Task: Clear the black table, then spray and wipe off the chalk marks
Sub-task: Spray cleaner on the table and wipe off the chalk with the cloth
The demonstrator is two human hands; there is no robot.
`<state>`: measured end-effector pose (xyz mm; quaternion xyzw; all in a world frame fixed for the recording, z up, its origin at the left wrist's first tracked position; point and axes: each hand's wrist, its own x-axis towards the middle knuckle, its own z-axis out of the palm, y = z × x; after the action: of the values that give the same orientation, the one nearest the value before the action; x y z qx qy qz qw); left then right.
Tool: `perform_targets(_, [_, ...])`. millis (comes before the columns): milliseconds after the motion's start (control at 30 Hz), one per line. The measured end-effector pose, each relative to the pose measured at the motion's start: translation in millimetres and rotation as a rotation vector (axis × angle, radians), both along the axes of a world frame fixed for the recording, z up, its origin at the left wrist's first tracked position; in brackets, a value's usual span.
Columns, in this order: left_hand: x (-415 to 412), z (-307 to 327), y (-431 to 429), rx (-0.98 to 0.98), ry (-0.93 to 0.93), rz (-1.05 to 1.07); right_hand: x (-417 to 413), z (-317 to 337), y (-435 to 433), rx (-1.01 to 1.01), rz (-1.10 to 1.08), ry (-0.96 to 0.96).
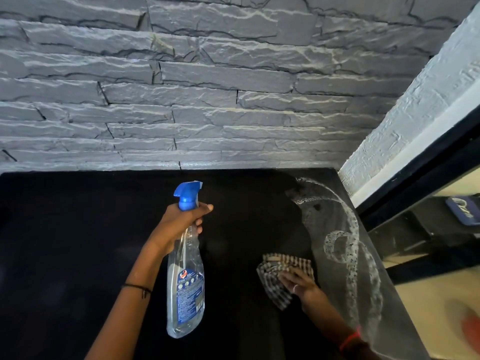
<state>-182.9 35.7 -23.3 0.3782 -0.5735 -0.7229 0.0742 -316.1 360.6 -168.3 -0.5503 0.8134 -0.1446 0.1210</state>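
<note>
At 9 o'clock, the left hand (pixel 179 224) grips a clear plastic spray bottle (pixel 185 284) with a blue trigger head. At 4 o'clock, the right hand (pixel 301 283) presses a checked cloth (pixel 278 274) on the black table (pixel 65 242) beside white looping chalk marks (pixel 348 245).

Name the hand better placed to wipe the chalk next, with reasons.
Right: the right hand rests on the cloth beside the chalk marks; the left hand grips the bottle.

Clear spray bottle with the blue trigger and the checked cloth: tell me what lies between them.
In the head view, only bare black table separates the clear spray bottle from the checked cloth.
</note>
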Motion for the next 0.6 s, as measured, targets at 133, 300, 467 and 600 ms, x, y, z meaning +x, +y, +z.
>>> perform_targets(133, [19,2,23,-0.021,0.001,0.012,-33,13,-14,0.054,-0.087,0.022])
perform_targets(300, [39,2,58,-0.019,-0.008,0.016,13,19,-52,-0.036,-0.004,0.083])
perform_targets(467, [53,6,93,-0.015,-0.003,0.029,96,-4,6,-0.049,0.088,0.076])
perform_targets(600, [68,14,120,-0.025,0.022,0.001,115,-7,90,-0.119,0.158,0.089])
